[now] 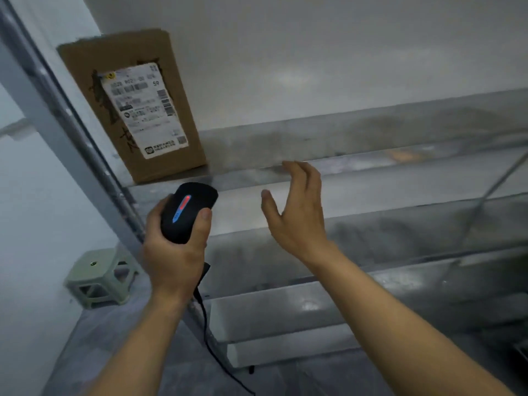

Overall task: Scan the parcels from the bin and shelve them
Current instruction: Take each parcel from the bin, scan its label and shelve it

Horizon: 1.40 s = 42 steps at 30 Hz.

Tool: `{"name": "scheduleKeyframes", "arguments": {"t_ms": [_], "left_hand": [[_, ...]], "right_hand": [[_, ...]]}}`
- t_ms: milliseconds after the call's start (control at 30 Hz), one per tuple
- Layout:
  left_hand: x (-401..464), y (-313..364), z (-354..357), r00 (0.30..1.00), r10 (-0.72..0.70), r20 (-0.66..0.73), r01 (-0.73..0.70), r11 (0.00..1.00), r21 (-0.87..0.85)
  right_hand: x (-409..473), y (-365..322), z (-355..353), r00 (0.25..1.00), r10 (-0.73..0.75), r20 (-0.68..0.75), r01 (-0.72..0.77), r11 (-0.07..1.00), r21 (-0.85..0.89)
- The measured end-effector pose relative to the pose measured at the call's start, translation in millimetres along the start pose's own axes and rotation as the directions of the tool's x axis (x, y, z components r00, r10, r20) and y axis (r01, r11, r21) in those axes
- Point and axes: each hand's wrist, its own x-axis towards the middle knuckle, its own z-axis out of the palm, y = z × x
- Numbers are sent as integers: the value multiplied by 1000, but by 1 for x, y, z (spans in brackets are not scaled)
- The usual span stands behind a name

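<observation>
A brown cardboard parcel (134,104) with a white shipping label stands upright at the left end of a metal shelf (328,144), leaning against the wall. My left hand (174,252) grips a black handheld scanner (187,211) just below the parcel; a red and blue light glows on its top and a black cable hangs down from it. My right hand (297,212) hovers empty in front of the shelf's edge, to the right of the parcel, fingers relaxed and apart from everything.
The grey metal rack has an upright post (71,130) on the left and lower shelves (371,247) beneath. A pale green plastic stool (100,278) stands on the floor at the lower left. The shelf stretches bare to the right of the parcel.
</observation>
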Motion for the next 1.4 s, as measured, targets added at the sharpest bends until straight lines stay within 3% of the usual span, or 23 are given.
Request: {"name": "scheduleKeyframes", "arguments": {"t_ms": [267, 633, 1000, 1400], "left_hand": [[-80, 45, 177, 934, 36, 356, -3, 996, -93], [-258, 129, 425, 652, 160, 741, 6, 976, -216], [-387, 182, 606, 411, 211, 887, 54, 965, -255], [-526, 210, 804, 45, 278, 959, 154, 947, -282]], "right_hand": [[-52, 119, -151, 985, 166, 38, -158, 975, -158], [-122, 262, -401, 868, 448, -215, -495, 811, -312], [-164, 362, -565, 696, 571, -435, -715, 608, -346], [-198, 496, -710, 389, 683, -618, -920, 261, -291]]}}
